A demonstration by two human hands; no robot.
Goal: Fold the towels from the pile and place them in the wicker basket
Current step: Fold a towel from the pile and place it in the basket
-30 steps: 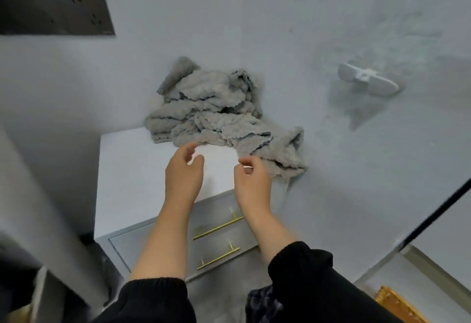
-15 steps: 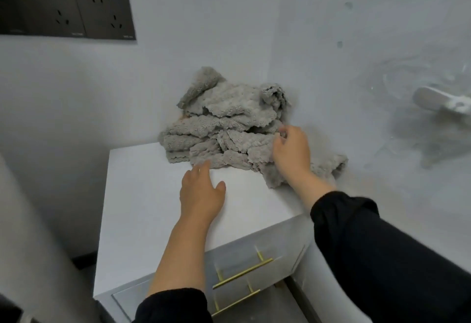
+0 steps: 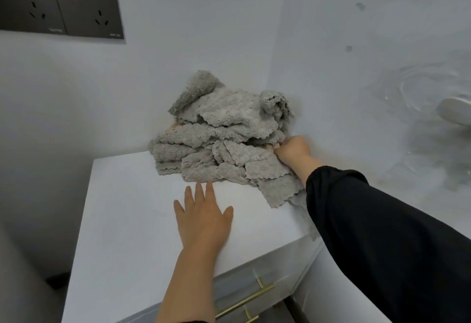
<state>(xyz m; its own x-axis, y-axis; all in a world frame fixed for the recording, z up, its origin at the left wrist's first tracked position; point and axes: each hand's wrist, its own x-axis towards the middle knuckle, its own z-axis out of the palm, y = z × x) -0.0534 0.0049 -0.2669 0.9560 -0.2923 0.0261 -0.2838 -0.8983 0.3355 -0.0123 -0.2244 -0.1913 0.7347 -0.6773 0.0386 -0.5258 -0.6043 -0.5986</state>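
On the cabinet (image 3: 127,220), the right hand (image 3: 293,149) grips the towel pile (image 3: 224,139).

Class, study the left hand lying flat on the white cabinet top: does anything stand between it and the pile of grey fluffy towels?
Nothing visible does. Only bare white cabinet top lies between the left hand and the pile of grey fluffy towels. The right hand grips the pile's right side.

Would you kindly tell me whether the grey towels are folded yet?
Not folded: the grey towels lie in a crumpled heap on the white cabinet top, wavy edges overlapping at odd angles.
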